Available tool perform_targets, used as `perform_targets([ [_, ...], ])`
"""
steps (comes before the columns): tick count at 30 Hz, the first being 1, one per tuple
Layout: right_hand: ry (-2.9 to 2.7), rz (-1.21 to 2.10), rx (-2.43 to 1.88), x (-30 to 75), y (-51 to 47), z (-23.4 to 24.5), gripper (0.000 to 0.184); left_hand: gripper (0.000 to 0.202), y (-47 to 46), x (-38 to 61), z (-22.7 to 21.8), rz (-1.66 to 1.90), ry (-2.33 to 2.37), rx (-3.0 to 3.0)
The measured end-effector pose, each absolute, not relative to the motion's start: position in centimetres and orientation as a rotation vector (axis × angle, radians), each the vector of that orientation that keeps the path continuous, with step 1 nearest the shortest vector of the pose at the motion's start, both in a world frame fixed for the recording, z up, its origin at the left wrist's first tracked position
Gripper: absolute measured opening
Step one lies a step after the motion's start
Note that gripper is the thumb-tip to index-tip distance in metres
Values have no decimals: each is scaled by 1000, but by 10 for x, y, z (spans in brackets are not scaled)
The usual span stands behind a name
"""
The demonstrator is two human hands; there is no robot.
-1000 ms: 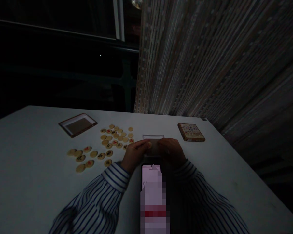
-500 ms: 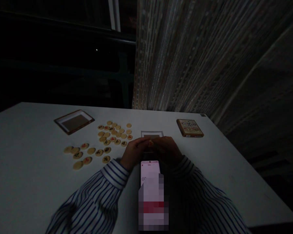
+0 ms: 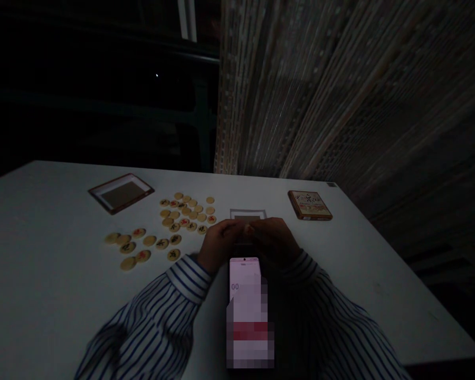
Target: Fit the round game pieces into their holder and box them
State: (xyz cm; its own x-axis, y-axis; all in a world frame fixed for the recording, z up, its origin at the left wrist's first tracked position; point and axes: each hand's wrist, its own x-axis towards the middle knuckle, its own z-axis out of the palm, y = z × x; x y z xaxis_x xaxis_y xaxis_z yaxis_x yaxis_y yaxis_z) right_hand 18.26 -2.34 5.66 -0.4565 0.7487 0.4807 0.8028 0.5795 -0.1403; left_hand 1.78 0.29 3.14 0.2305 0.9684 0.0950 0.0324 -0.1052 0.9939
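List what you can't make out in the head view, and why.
Head view:
Game piece between the left hand and right hand: its marking and which hand grips it, hidden by the hands and dimness.
Small tray: much of its inside, behind both hands.
Phone: lower screen, covered by pixel blocks.
Printed box: fine lettering, too small and dim.
Striped sleeves: upper parts, cut off by the bottom edge.

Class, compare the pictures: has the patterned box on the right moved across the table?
No. The patterned box keeps its place relative to the dark patch at the far right corner of the table; the view itself shifted.
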Motion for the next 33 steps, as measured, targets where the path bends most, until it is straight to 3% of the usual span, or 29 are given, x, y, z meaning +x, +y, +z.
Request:
perform_targets([
  [7,-2214,-243,-1338,211,-16,39,25,26,11,9,21,1149,1346,1687],
  [15,-2221,-205,-1377,222,-15,33,23,26,14,7,10,1035,1414,1946],
  [33,-2613,208,-1833,204,2,87,26,23,17,8,8,967,1434,1954],
])
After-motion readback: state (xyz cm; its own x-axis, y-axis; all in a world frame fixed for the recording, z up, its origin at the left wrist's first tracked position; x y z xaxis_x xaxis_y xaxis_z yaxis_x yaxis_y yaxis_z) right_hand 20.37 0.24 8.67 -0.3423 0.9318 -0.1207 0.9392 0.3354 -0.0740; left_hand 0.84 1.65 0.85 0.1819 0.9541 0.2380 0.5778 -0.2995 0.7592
